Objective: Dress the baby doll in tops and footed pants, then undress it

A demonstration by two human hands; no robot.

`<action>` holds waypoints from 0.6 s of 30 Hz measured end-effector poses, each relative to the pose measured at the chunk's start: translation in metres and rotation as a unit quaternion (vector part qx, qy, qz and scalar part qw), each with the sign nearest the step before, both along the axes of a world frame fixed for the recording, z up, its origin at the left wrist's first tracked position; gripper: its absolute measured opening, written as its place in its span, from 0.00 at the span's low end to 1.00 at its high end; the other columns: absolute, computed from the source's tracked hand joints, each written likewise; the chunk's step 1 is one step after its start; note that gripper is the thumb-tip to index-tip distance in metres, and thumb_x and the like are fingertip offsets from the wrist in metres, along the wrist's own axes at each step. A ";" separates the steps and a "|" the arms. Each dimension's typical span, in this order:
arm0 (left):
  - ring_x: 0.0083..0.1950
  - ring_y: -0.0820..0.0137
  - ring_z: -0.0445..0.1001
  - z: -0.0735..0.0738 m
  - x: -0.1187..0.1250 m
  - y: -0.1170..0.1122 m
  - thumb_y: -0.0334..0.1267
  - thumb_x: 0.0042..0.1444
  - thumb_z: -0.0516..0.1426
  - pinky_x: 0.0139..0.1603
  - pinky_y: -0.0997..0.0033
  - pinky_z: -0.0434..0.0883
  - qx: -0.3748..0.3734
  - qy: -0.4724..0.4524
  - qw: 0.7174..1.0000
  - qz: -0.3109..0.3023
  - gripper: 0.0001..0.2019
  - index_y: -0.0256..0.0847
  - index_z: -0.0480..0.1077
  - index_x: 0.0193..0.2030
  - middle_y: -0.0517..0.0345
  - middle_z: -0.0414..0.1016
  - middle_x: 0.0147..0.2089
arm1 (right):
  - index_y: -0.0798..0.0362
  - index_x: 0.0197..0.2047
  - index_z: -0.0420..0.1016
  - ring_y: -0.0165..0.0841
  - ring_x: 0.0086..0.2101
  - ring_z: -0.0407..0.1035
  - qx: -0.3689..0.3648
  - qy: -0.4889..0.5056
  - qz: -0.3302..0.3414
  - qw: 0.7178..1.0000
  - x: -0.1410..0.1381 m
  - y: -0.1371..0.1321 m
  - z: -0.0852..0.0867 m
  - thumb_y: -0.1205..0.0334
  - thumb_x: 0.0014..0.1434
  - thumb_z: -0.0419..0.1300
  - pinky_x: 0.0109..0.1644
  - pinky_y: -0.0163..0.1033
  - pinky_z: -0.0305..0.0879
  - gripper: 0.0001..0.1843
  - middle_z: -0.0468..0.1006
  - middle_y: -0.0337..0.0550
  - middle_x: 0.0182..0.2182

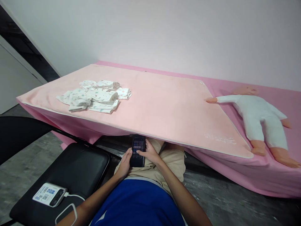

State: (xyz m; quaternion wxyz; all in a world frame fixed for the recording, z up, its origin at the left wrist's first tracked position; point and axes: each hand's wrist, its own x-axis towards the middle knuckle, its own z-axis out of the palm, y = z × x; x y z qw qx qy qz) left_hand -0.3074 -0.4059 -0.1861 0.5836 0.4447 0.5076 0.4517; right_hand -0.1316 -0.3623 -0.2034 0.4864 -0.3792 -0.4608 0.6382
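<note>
Low at my lap, a dark smartphone point(138, 159) with a lit screen of small tiles is held between both hands. My left hand point(125, 161) grips its left edge. My right hand point(150, 152) wraps its right edge, with the thumb over the screen. Beyond the phone is the table's front edge, covered by a pale pink blanket point(164, 106). Folded white baby clothes with small prints point(101, 95) lie in a loose pile at the left of the blanket. On the right, a baby doll point(257, 113) in a white bodysuit lies on its back, one hand over the blanket's edge.
A bright pink cloth point(244, 175) drapes over the table's front. To my left stands a black chair point(77, 166), with a white power bank point(50, 194) on its seat and a white cable point(75, 196) plugged into it. A white wall point(176, 37) rises behind the table.
</note>
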 end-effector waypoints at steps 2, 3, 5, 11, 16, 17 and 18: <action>0.65 0.51 0.76 -0.001 0.000 0.000 0.66 0.65 0.56 0.70 0.54 0.68 0.001 -0.003 1.000 -0.001 0.33 0.40 0.77 0.60 0.44 0.81 0.62 | 0.46 0.62 0.70 0.40 0.57 0.75 0.002 -0.002 0.000 1.000 0.000 0.000 0.000 0.59 0.49 0.79 0.66 0.49 0.70 0.39 0.79 0.46 0.57; 0.65 0.51 0.76 -0.001 0.000 0.000 0.66 0.65 0.56 0.70 0.54 0.68 0.002 -0.005 1.000 -0.002 0.33 0.39 0.77 0.60 0.44 0.80 0.62 | 0.46 0.62 0.70 0.40 0.57 0.75 0.003 -0.004 0.001 1.000 0.000 0.000 0.000 0.59 0.50 0.79 0.66 0.49 0.70 0.39 0.79 0.46 0.57; 0.64 0.51 0.76 -0.002 0.000 -0.001 0.66 0.65 0.56 0.70 0.53 0.68 0.003 -0.007 1.000 -0.002 0.33 0.39 0.77 0.60 0.43 0.80 0.62 | 0.46 0.62 0.70 0.40 0.56 0.75 0.004 -0.008 0.003 1.000 0.000 0.000 0.001 0.58 0.50 0.79 0.66 0.49 0.70 0.39 0.79 0.45 0.56; 0.66 0.50 0.75 -0.001 -0.001 -0.001 0.66 0.65 0.56 0.70 0.54 0.67 0.003 0.006 1.000 0.001 0.33 0.40 0.77 0.60 0.44 0.80 0.63 | 0.45 0.64 0.69 0.40 0.57 0.75 0.001 -0.006 0.004 1.000 0.001 -0.002 0.002 0.57 0.51 0.79 0.66 0.48 0.70 0.40 0.78 0.46 0.57; 0.69 0.50 0.73 0.000 -0.001 -0.001 0.65 0.65 0.56 0.74 0.52 0.64 0.005 0.018 1.000 0.012 0.31 0.42 0.78 0.60 0.44 0.79 0.64 | 0.45 0.69 0.63 0.42 0.59 0.73 0.030 -0.045 0.015 0.998 0.002 -0.004 0.007 0.61 0.44 0.82 0.66 0.48 0.70 0.53 0.76 0.47 0.59; 0.69 0.50 0.73 -0.001 -0.001 -0.001 0.65 0.65 0.56 0.74 0.51 0.63 0.007 0.014 1.000 0.013 0.31 0.42 0.78 0.61 0.45 0.79 0.64 | 0.45 0.70 0.63 0.42 0.59 0.73 0.039 -0.057 0.009 0.998 0.001 -0.004 0.009 0.61 0.43 0.83 0.66 0.48 0.70 0.55 0.76 0.47 0.60; 0.69 0.51 0.73 -0.001 -0.001 -0.001 0.65 0.66 0.56 0.75 0.51 0.63 0.008 0.008 1.000 0.012 0.31 0.43 0.78 0.61 0.45 0.79 0.65 | 0.46 0.70 0.63 0.42 0.58 0.73 0.045 -0.070 -0.002 0.997 0.000 -0.003 0.010 0.61 0.43 0.83 0.66 0.48 0.70 0.54 0.76 0.47 0.60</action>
